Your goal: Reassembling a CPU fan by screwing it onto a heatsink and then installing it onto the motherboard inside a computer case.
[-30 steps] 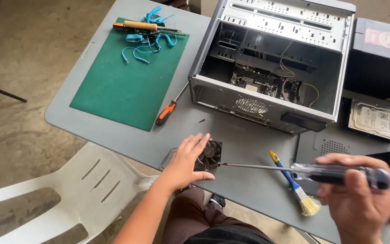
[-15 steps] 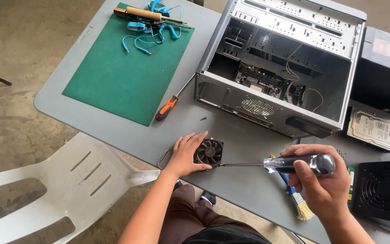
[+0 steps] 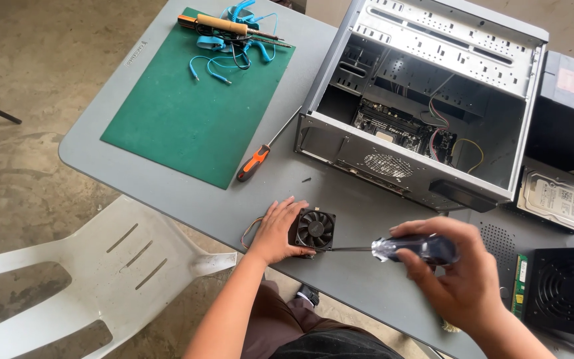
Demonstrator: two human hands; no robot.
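Note:
A small black cooling fan (image 3: 315,229) with its heatsink lies near the front edge of the grey table (image 3: 187,193). My left hand (image 3: 275,231) grips the fan's left side and holds it against the table. My right hand (image 3: 456,279) is closed on a screwdriver (image 3: 414,247) with a clear dark handle. Its thin shaft runs left, and the tip meets the fan's lower right corner.
An open computer case (image 3: 426,100) lies on its side behind the fan, motherboard showing. An orange-handled screwdriver (image 3: 254,163) rests beside a green mat (image 3: 194,113) that carries blue cables and a soldering iron. A hard drive (image 3: 556,199) and power supply (image 3: 566,292) sit right. White plastic chair (image 3: 88,266) at left.
My left hand went from lying spread over the fan to gripping its left side. My right hand brought the screwdriver in, and its tip now touches the fan.

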